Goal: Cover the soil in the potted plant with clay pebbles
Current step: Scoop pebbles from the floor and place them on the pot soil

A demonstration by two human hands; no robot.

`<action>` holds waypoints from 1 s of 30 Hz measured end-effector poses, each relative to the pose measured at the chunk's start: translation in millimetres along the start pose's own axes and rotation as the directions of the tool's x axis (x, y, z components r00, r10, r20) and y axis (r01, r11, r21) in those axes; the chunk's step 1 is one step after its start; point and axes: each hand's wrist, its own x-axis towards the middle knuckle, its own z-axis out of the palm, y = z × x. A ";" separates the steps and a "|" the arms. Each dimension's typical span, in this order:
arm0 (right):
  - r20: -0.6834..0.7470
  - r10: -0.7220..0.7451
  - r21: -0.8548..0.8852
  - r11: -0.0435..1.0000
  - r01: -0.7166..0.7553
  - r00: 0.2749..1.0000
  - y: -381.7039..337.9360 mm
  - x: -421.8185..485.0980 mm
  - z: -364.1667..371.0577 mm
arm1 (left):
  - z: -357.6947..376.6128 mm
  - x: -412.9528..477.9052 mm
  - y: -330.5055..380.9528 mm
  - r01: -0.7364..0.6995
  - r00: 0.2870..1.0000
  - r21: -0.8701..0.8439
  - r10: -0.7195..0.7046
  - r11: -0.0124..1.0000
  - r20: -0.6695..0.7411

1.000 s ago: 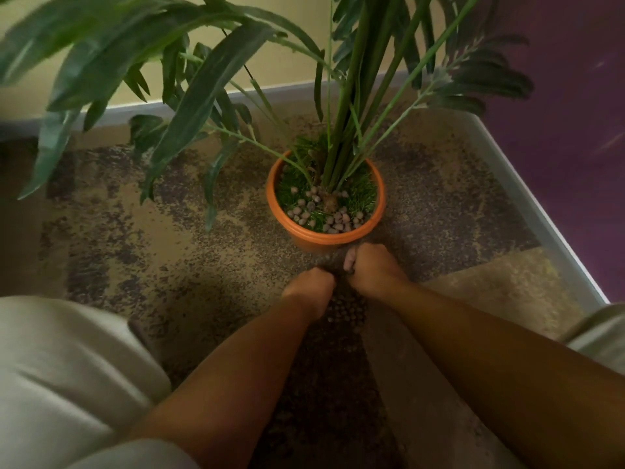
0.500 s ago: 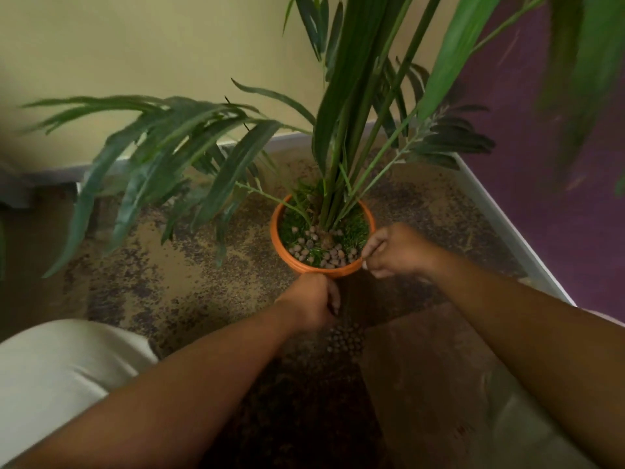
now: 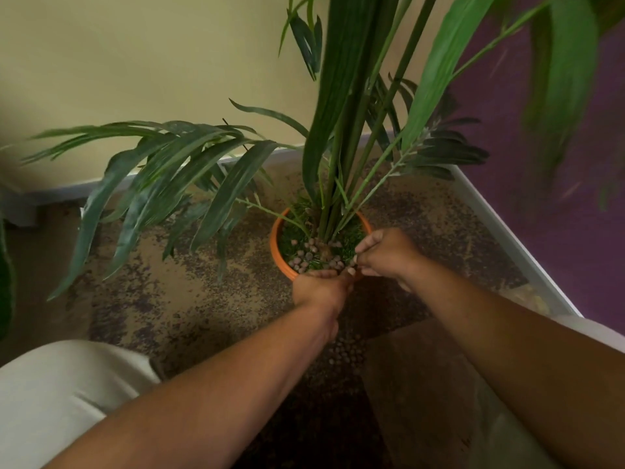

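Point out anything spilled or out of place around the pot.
Loose clay pebbles lie on the carpet just in front of the orange pot, under the wrists, either spilled or kept there as a supply. Inside, pebbles cover only the near side.

You are looking into a room corner. A plain pale yellow-green wall fills the upper left of the frame, and a deep purple wall takes the right side; the corner where they meet is hidden behind foliage near the centre. A pale grey skirting board runs along the foot of the yellow wall, and a similar pale strip slants down the right under the purple one. The floor is a mottled tan-and-dark-brown speckled carpet, darker and shadowed toward the bottom centre. Light is dim and soft, brightest on the yellow wall.
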 end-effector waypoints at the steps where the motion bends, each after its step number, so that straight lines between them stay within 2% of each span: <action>1: -0.002 0.000 0.006 1.000 0.000 1.000 0.6 -0.1 0.9 | 0.8 0.0 -1.0 -0.006 1.000 -0.012 0.005 1.000 -0.008; 5: -0.005 0.019 0.035 0.999 -0.019 1.000 0.0 0.5 1.9 | 1.3 2.0 -1.0 -0.049 0.999 -0.086 0.049 0.995 0.001; 10: -0.025 0.033 0.077 0.997 -0.031 0.999 -3.0 2.4 -1.9 | -0.9 2.2 -2.1 -0.123 0.992 -0.088 0.123 0.988 -0.012; 14: -0.152 0.104 0.042 0.994 -0.099 0.983 -3.1 6.9 -12.8 | -7.3 6.3 -6.3 -0.157 0.988 0.110 0.155 0.982 0.029; 17: -0.266 0.183 -0.132 0.966 -0.224 0.946 2.8 8.2 -19.6 | -14.4 14.8 -13.9 -0.135 0.985 0.377 0.081 0.916 0.155; 19: -0.217 0.219 -0.317 0.906 -0.281 0.951 13.2 5.9 -18.4 | -21.5 23.0 -24.2 -0.157 0.968 0.575 0.011 0.803 0.250; 20: -0.154 0.254 -0.382 0.876 -0.295 0.955 20.7 4.1 -15.1 | -25.9 27.9 -29.8 -0.194 0.960 0.683 -0.006 0.705 0.279; 22: -0.015 0.334 -0.490 0.819 -0.298 0.943 38.6 -0.6 -5.0 | -35.7 35.9 -40.9 -0.295 0.948 0.870 0.010 0.394 0.317; 23: 0.030 0.345 -0.541 0.794 -0.275 0.938 47.6 -3.0 2.1 | -39.8 39.2 -47.4 -0.330 0.942 0.912 0.023 0.243 0.335; 24: 0.059 0.333 -0.593 0.770 -0.235 0.941 56.4 -5.1 8.7 | -42.8 42.5 -54.8 -0.353 0.936 0.926 0.031 0.137 0.352; 25: 0.078 0.304 -0.642 0.744 -0.185 0.950 66.0 -6.1 15.6 | -44.6 45.3 -61.9 -0.373 0.928 0.924 0.028 0.082 0.372; 27: 0.104 0.247 -0.708 0.699 -0.103 0.963 81.9 -7.1 28.8 | -44.5 52.1 -76.5 -0.425 0.905 0.904 0.005 0.042 0.425; 30: 0.158 0.256 -0.720 0.691 -0.066 0.954 100.9 -11.0 40.4 | -37.9 60.2 -90.5 -0.494 0.869 0.869 -0.027 -0.024 0.493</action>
